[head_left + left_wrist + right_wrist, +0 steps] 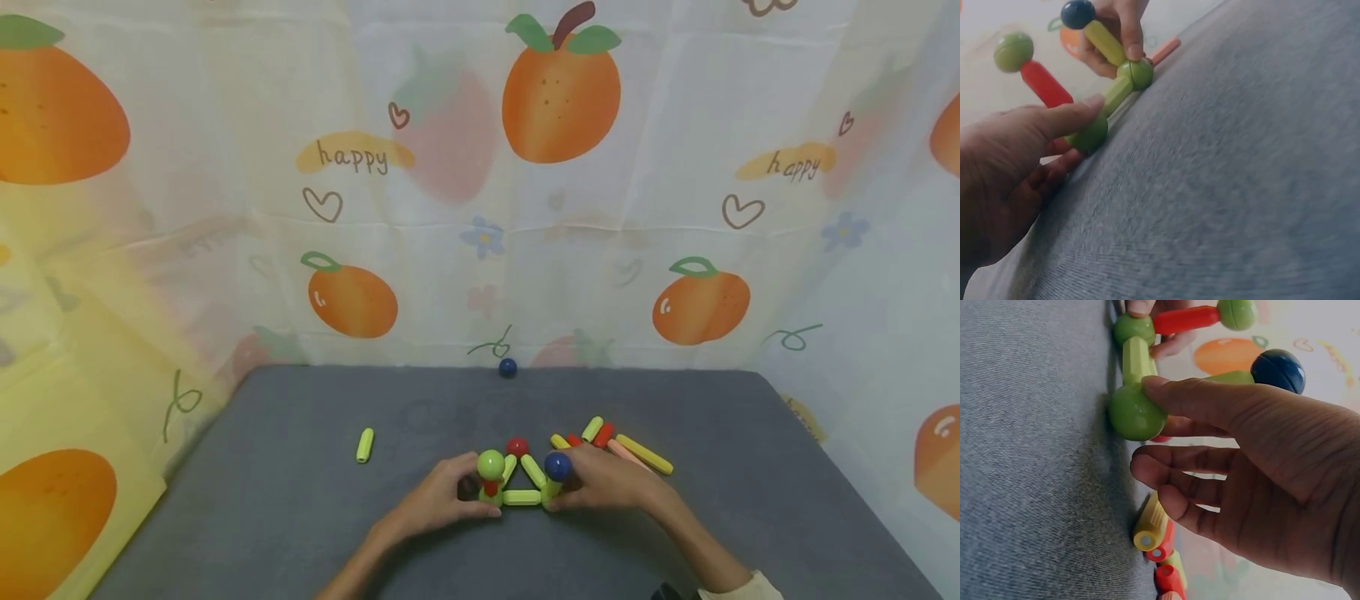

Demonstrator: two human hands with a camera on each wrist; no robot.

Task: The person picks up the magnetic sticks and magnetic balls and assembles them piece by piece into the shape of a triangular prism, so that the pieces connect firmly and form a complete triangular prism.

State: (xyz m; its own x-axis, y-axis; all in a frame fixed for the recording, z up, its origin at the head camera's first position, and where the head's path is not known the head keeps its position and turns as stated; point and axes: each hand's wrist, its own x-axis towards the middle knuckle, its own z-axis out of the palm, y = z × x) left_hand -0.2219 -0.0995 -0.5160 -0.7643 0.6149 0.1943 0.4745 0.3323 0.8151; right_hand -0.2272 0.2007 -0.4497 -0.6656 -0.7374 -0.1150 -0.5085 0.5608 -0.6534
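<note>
A triangle of light green magnetic rods [522,497] lies on the table, with green balls at its near corners and a red ball [517,447] at the far one. My left hand [442,498] pinches the left green ball [1090,134] between thumb and fingers. From that ball rises a red rod [1046,84] topped by a light green ball [491,464]. On the other side, my right hand [1266,450] pinches the right green ball [1137,412], its other fingers loosely bent. A yellow-green rod [1104,44] stands there, tipped with a blue ball [558,466].
Loose red, yellow, pink and green rods [645,454] lie just beyond my right hand. One light green rod [364,446] lies apart at left. Another blue ball [507,367] sits at the far edge of the grey table [300,500], before a fruit-printed curtain [450,250].
</note>
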